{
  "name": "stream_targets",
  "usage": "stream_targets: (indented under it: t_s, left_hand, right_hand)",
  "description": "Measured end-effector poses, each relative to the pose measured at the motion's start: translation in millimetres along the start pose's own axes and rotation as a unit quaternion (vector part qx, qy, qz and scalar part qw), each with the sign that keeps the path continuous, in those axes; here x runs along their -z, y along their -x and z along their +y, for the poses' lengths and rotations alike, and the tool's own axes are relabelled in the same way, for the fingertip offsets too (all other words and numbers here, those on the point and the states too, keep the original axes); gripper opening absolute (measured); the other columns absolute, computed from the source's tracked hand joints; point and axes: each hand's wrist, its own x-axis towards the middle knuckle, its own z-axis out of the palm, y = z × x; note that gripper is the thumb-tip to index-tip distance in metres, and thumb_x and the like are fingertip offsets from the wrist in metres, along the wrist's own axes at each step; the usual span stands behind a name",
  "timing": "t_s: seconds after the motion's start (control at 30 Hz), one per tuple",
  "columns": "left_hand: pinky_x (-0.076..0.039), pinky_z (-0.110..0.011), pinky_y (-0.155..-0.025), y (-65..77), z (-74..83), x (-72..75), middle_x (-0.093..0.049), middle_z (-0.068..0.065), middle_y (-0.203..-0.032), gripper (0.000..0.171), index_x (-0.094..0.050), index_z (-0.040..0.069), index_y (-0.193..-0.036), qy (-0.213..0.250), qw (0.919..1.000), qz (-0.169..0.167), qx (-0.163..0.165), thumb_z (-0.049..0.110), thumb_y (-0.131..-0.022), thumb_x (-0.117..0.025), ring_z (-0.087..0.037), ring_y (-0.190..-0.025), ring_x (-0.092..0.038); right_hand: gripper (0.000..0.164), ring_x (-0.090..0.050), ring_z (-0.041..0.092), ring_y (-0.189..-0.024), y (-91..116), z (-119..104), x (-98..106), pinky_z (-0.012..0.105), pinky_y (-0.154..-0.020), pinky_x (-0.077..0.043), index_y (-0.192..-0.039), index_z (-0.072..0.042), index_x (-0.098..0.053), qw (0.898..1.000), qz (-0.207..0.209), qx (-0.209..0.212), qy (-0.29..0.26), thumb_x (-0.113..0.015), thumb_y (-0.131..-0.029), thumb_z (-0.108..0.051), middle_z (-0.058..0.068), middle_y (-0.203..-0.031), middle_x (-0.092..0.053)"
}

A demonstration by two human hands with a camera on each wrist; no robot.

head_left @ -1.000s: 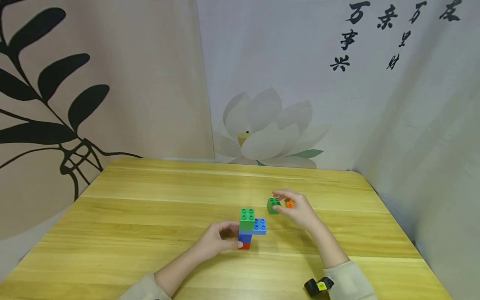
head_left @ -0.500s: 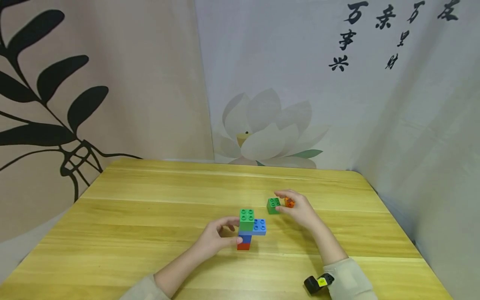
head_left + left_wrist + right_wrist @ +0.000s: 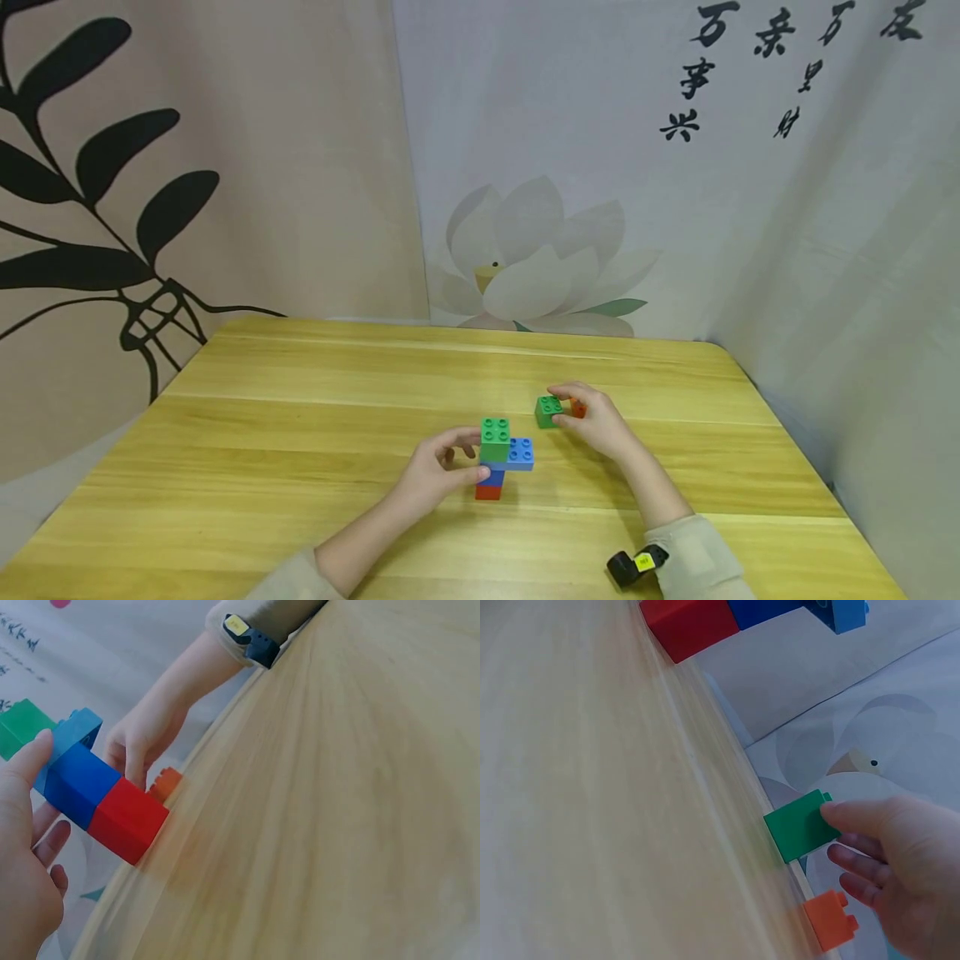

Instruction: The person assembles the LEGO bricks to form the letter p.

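A stack of toy building bricks stands near the table's middle: a red brick (image 3: 488,493) at the bottom, a dark blue brick (image 3: 82,780) above, a light blue brick (image 3: 521,454) jutting right, and a green brick (image 3: 495,442) on top. My left hand (image 3: 431,475) pinches this stack from the left, thumb at the blue bricks and index finger behind. Farther back to the right, my right hand (image 3: 597,421) pinches a separate green brick (image 3: 801,825) between thumb and index finger, its other fingers loosely curled. That brick sits on the table.
An orange brick (image 3: 830,920) lies beside the separate green brick, partly hidden behind my right hand in the head view. The wooden table (image 3: 315,400) meets printed cloth hangings (image 3: 570,125) at its back. A black strapped device (image 3: 637,567) is at the right cuff.
My left thumb has slid up the stack from the red brick to the blue ones. My right fingers have closed onto the separate green brick. The orange brick has turned slightly.
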Motion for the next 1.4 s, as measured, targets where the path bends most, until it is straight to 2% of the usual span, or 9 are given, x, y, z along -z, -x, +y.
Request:
stream_targets:
  t_s: [0.23,0.4,0.73,0.97,1.23,1.4]
  left_hand:
    - [-0.037,-0.033,-0.079,-0.6,-0.7,-1.5,-0.064,0.001,-0.098,0.042,-0.066,0.015,-0.119,-0.009,0.9999,0.004,-0.001,0.022,-0.08,-0.078,-0.025,-0.095,-0.052]
    - [-0.037,-0.034,-0.08,0.2,-0.3,-2.3,-0.064,0.0,-0.097,0.04,-0.066,0.013,-0.118,-0.003,1.0,0.006,0.007,0.02,-0.08,-0.078,-0.026,-0.096,-0.052]
    - [-0.036,-0.034,-0.078,0.9,0.1,-3.7,-0.062,-0.001,-0.096,0.039,-0.066,0.012,-0.117,0.015,0.9998,0.006,0.008,0.016,-0.08,-0.078,-0.025,-0.096,-0.051]
    - [-0.036,-0.033,-0.078,0.2,0.4,-3.6,-0.063,-0.001,-0.097,0.039,-0.067,0.014,-0.117,0.005,0.9999,0.009,0.009,0.019,-0.079,-0.079,-0.026,-0.096,-0.051]
    - [-0.037,-0.031,-0.077,0.5,0.4,-3.6,-0.063,-0.001,-0.096,0.039,-0.067,0.012,-0.116,0.004,0.9999,0.012,0.007,0.018,-0.08,-0.078,-0.025,-0.093,-0.05]
    - [-0.036,-0.032,-0.076,-0.2,-0.2,-3.9,-0.064,0.0,-0.097,0.038,-0.067,0.013,-0.115,0.007,0.9999,0.012,0.004,0.017,-0.08,-0.079,-0.024,-0.093,-0.049]
  right_hand:
    - [0.041,-0.053,0.033,-0.117,-1,3,-5,0.048,-0.096,-0.043,-0.124,-0.002,-0.061,1.0,0.002,0.0,0.004,-0.072,-0.084,-0.002,0.01,-0.124,-0.059]
    - [0.04,-0.059,0.03,-0.108,-1,3,-9,0.044,-0.091,-0.047,-0.122,-0.003,-0.063,1.0,0.01,-0.001,0.01,-0.072,-0.083,0.0,0.008,-0.123,-0.06]
    - [0.039,-0.058,0.03,-0.108,1,2,-11,0.043,-0.09,-0.048,-0.121,-0.004,-0.064,1.0,0.016,0.001,0.014,-0.072,-0.083,0.0,0.007,-0.123,-0.059]
    - [0.038,-0.058,0.029,-0.106,1,1,-9,0.041,-0.088,-0.05,-0.12,-0.003,-0.064,1.0,0.021,0.005,0.011,-0.072,-0.083,0.0,0.008,-0.122,-0.059]
    - [0.038,-0.058,0.029,-0.103,4,-6,-3,0.045,-0.082,-0.05,-0.118,-0.003,-0.065,0.998,0.043,0.04,0.019,-0.074,-0.082,-0.002,0.008,-0.119,-0.061]
    - [0.038,-0.057,0.031,-0.107,8,-14,0,0.05,-0.087,-0.048,-0.118,-0.004,-0.066,0.997,0.051,0.048,0.014,-0.075,-0.082,-0.004,0.008,-0.118,-0.061]
